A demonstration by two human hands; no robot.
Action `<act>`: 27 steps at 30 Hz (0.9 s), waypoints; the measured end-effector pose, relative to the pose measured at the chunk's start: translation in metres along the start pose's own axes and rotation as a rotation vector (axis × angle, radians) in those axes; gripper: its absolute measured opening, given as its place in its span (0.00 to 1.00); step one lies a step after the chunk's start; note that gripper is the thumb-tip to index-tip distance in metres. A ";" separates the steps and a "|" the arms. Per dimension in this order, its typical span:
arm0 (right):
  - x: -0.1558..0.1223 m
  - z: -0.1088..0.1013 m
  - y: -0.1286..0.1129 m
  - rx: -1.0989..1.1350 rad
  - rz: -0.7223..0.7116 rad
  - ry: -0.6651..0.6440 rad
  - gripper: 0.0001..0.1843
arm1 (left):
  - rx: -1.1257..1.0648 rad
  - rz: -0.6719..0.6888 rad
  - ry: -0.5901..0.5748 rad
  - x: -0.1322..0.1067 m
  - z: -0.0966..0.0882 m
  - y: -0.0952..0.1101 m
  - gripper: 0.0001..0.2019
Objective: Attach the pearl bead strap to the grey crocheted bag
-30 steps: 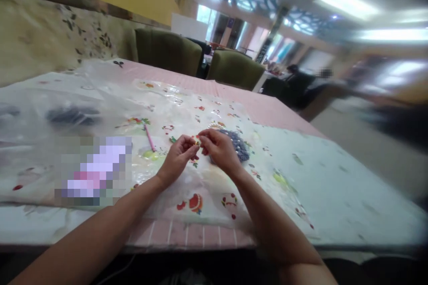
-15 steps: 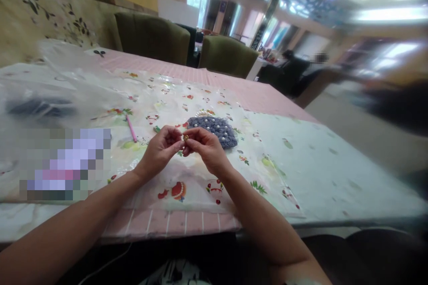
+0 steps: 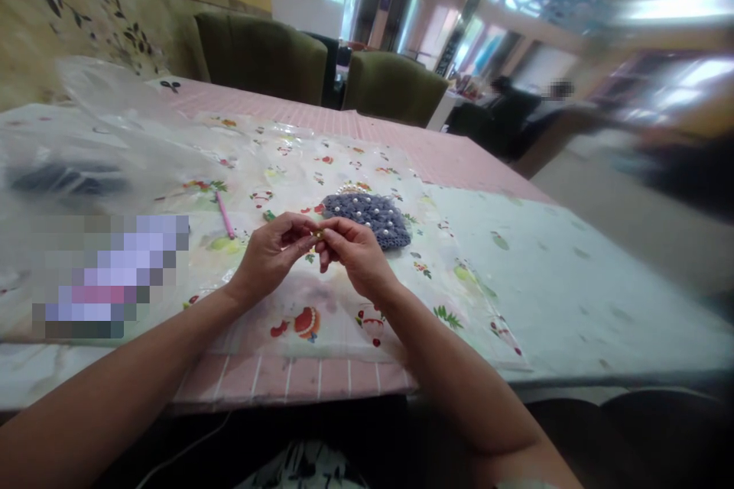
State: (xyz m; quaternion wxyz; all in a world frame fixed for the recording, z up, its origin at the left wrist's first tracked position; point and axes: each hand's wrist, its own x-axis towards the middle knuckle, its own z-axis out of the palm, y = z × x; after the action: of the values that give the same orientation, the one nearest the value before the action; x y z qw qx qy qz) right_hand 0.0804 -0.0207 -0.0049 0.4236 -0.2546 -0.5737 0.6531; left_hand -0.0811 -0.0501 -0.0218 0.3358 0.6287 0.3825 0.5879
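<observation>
My left hand (image 3: 274,250) and my right hand (image 3: 356,254) meet over the near part of the table, fingertips pinched together. Between them is a small gold-coloured piece (image 3: 319,234), mostly covered by the fingers, so its kind does not show. Both hands grip it from opposite sides. Just behind my right hand lies a grey-blue crocheted pouch (image 3: 381,215) dotted with white pearl beads, a beaded strand (image 3: 352,189) along its far edge. A small green item (image 3: 269,215) sits partly behind my left hand.
On the left are a pink stick (image 3: 225,215), a blurred-out purple item (image 3: 123,267) and a clear plastic bag (image 3: 115,145) with dark material (image 3: 69,177) inside. A fruit-patterned plastic sheet (image 3: 321,306) covers the table. Green chairs (image 3: 261,53) stand beyond; people sit far off.
My fingers have closed further over the gold-coloured piece, so less of it shows, and the right hand's lower fingers have dropped slightly. The table things stay in place while the view shifts a little.
</observation>
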 end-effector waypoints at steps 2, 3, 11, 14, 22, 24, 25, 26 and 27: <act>0.000 0.000 -0.001 -0.009 0.006 0.000 0.11 | 0.027 0.009 -0.006 0.000 -0.001 -0.001 0.09; 0.000 0.000 -0.001 -0.013 0.002 -0.003 0.10 | 0.039 0.013 -0.007 0.000 -0.002 -0.001 0.09; 0.000 -0.001 0.000 -0.013 0.012 0.002 0.13 | 0.070 0.011 -0.035 0.001 -0.001 0.004 0.11; 0.001 -0.002 0.000 0.010 0.012 -0.023 0.12 | -0.001 -0.057 -0.072 0.001 -0.001 0.003 0.12; 0.001 -0.005 -0.009 -0.044 0.025 -0.068 0.08 | -0.032 -0.082 -0.071 0.002 0.000 0.006 0.11; 0.001 -0.006 -0.011 -0.055 0.029 -0.075 0.08 | -0.043 -0.082 -0.076 0.003 0.000 0.008 0.11; 0.001 -0.006 -0.011 -0.059 0.031 -0.077 0.08 | -0.053 -0.082 -0.077 0.003 0.001 0.008 0.11; 0.001 -0.006 -0.012 -0.062 0.033 -0.080 0.08 | -0.063 -0.084 -0.077 0.003 0.001 0.009 0.11; 0.001 -0.007 -0.012 -0.063 0.034 -0.084 0.08 | -0.070 -0.085 -0.074 0.003 0.001 0.009 0.11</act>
State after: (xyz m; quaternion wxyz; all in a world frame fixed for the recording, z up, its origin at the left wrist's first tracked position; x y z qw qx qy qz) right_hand 0.0885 -0.0165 0.0052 0.3798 -0.2499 -0.6070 0.6518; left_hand -0.0789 -0.0515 -0.0122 0.3961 0.6212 0.3752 0.5625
